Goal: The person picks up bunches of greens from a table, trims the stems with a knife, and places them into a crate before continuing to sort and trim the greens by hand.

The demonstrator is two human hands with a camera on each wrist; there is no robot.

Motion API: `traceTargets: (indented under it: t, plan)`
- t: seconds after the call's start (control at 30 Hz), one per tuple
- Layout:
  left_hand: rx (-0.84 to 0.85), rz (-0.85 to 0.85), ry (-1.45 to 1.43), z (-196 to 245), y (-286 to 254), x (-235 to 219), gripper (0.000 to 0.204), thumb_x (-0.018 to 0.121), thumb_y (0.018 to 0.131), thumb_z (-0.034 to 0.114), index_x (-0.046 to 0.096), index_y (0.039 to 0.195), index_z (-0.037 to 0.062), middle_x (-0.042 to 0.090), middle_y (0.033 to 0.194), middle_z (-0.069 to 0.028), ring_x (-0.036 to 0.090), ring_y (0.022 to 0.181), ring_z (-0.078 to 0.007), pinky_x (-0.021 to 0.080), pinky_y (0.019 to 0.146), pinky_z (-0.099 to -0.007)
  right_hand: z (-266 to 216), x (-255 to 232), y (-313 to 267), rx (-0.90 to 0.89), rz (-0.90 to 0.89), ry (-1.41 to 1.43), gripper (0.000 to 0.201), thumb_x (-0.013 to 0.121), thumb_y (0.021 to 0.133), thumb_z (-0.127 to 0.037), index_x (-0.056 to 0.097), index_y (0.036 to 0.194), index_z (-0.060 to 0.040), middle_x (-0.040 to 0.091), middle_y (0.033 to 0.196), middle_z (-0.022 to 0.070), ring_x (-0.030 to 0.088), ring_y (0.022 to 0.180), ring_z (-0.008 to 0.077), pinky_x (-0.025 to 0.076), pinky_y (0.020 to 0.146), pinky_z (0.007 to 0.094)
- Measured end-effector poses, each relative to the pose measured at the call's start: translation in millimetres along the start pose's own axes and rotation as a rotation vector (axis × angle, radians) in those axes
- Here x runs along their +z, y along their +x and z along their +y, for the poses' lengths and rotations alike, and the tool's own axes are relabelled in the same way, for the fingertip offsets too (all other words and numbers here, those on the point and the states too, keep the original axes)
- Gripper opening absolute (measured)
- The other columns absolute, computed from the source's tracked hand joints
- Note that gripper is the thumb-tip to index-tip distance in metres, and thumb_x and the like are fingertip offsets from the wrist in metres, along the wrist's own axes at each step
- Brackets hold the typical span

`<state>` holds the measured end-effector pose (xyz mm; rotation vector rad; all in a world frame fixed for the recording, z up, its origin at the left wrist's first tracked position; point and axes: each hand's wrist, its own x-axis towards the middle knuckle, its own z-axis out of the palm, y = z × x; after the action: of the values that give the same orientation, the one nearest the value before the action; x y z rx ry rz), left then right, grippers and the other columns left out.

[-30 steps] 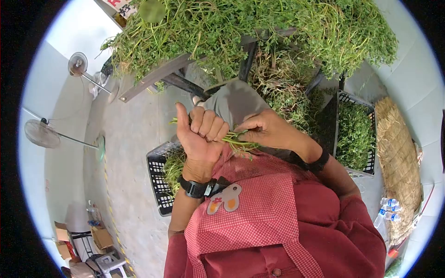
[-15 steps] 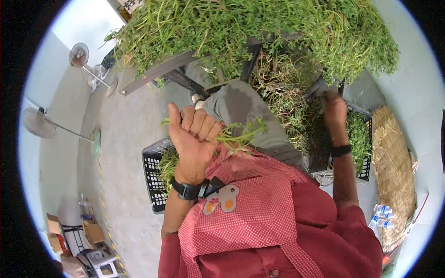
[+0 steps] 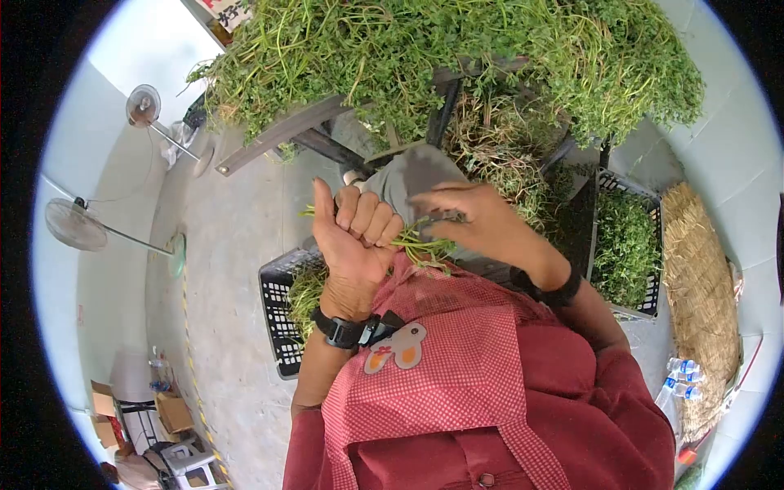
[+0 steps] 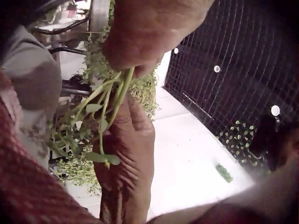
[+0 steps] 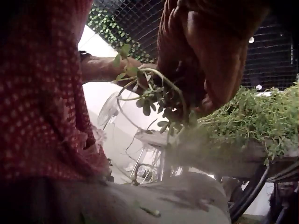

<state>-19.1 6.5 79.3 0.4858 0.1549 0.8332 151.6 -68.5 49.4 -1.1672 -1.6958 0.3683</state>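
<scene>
In the head view the left hand [image 3: 356,241] is curled round a small bunch of green stems [image 3: 420,246], thumb pointing up. The right hand [image 3: 482,224] is beside the loose ends of the bunch, its fingers spread and slightly bent; whether it touches them is unclear. Seen from the left wrist, the stems [image 4: 122,93] hang out of the left fist [image 4: 149,37], with the right hand [image 4: 126,154] behind them. In the right wrist view, leafy stems [image 5: 149,95] lie beside the right hand [image 5: 205,56].
A large heap of greens [image 3: 457,49] covers the table with a dark edge [image 3: 282,131]. Below lies another heap [image 3: 506,163]. Crates with greens stand left [image 3: 282,327] and right [image 3: 625,237]. A rolled straw mat [image 3: 694,310] and fans [image 3: 77,224] stand at the sides.
The right hand left the bunch, swung out above the right-hand crate, and has come back beside the stems. The left hand keeps its grip near the same place.
</scene>
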Motion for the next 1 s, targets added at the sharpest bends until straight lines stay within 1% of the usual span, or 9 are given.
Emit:
traceTargets:
  t: [0.07,0.1,0.23,0.33,0.4,0.43,0.57,0.8,1.0]
  plan:
    - [0.005,0.008,0.008,-1,1,0,0.058,0.028,0.096,0.051,0.024,0.049,0.0179,0.015,0.043,0.0057,0.012,0.036,-0.0091,0.011,0.038,-0.0259,-2,4,2,0.051,-0.226,-0.100,0.030,0.066,0.076,-0.021,0.064,0.103,-0.0079,0.060,0.082,0.0137,0.059,0.079,0.0329,0.048,0.071,0.0372]
    - [0.003,0.020,0.015,-1,1,0,0.057,0.029,0.096,0.050,0.024,0.049,0.0180,0.015,0.043,0.0057,0.012,0.036,-0.0091,0.011,0.038,-0.0259,6,12,0,-0.056,-0.140,-0.167,0.022,0.068,0.074,-0.015,0.062,0.092,-0.0031,0.059,0.077,0.0115,0.059,0.069,0.0274,0.046,0.060,0.0314]
    - [0.012,0.123,-0.024,-4,0,3,0.056,0.030,0.096,0.049,0.025,0.050,0.0181,0.015,0.044,0.0055,0.012,0.038,-0.0089,0.011,0.039,-0.0258,11,13,-4,-0.115,0.026,-0.469,0.018,0.065,0.076,-0.011,0.061,0.091,-0.0022,0.060,0.076,0.0123,0.060,0.067,0.0258,0.047,0.060,0.0309]
    - [0.011,-0.037,-0.067,4,0,-7,0.055,0.030,0.097,0.048,0.026,0.051,0.0175,0.017,0.045,0.0052,0.012,0.039,-0.0089,0.011,0.040,-0.0256,41,-20,-10,0.143,0.184,-0.403,0.013,0.060,0.082,-0.010,0.059,0.091,0.0001,0.062,0.079,0.0099,0.061,0.067,0.0214,0.047,0.059,0.0304]
    - [0.015,-0.005,-0.126,3,2,-10,0.055,0.030,0.097,0.047,0.025,0.051,0.0172,0.017,0.045,0.0051,0.012,0.039,-0.0091,0.011,0.039,-0.0257,44,-35,-13,0.516,0.059,0.386,0.017,0.058,0.088,-0.016,0.060,0.088,0.0011,0.063,0.079,0.0075,0.060,0.065,0.0165,0.050,0.058,0.0313]
    - [0.016,0.021,-0.184,3,5,-10,0.055,0.029,0.097,0.045,0.025,0.051,0.0168,0.017,0.045,0.0050,0.012,0.038,-0.0093,0.011,0.039,-0.0258,30,-36,-13,0.510,0.022,0.516,0.015,0.055,0.091,-0.016,0.059,0.089,-0.0010,0.063,0.084,0.0045,0.058,0.066,0.0097,0.049,0.053,0.0246]
    - [0.012,0.026,-0.213,3,8,-12,0.055,0.029,0.097,0.044,0.025,0.050,0.0164,0.016,0.045,0.0047,0.012,0.038,-0.0096,0.012,0.039,-0.0260,34,-19,-22,0.670,-0.069,0.958,0.011,0.050,0.092,-0.012,0.055,0.095,-0.0022,0.063,0.086,0.0061,0.058,0.066,0.0096,0.047,0.051,0.0222]
    - [0.009,0.031,-0.230,-1,12,-28,0.056,0.031,0.096,0.046,0.025,0.050,0.0166,0.017,0.045,0.0043,0.013,0.039,-0.0104,0.013,0.039,-0.0266,20,8,-22,0.767,-0.181,0.962,0.013,0.049,0.093,-0.014,0.054,0.097,-0.0034,0.061,0.085,0.0050,0.056,0.061,0.0090,0.044,0.048,0.0206]
    - [0.016,0.052,-0.235,-5,12,-32,0.055,0.035,0.095,0.049,0.027,0.052,0.0164,0.017,0.047,0.0040,0.014,0.040,-0.0110,0.015,0.041,-0.0272,13,21,-23,0.564,-0.183,0.787,0.021,0.054,0.093,-0.024,0.056,0.094,-0.0028,0.060,0.077,0.0020,0.054,0.061,0.0068,0.041,0.050,0.0217]
